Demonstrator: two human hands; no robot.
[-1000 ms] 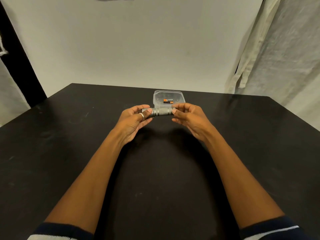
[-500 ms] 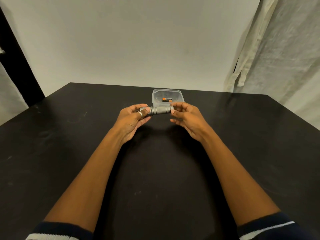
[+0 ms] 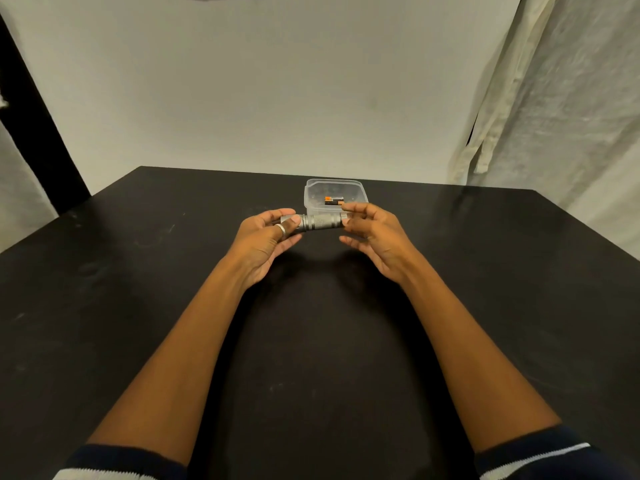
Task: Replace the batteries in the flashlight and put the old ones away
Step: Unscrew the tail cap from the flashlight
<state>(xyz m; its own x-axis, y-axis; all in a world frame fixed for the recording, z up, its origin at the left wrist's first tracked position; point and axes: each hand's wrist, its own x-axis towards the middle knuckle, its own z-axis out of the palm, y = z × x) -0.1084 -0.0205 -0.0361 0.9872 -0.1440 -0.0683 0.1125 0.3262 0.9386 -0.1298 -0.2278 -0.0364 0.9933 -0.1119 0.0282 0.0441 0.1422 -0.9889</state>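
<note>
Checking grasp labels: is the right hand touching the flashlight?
Touching. In the head view the right hand pinches the end of the flashlight between thumb and forefinger, with no gap visible.

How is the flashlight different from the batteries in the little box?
The flashlight is silver-grey; the batteries are black and orange. The flashlight is held by the left hand and right hand; the batteries lie in the clear box. The flashlight looks longer and thicker than the batteries. Both are round tubes lying sideways.
</note>
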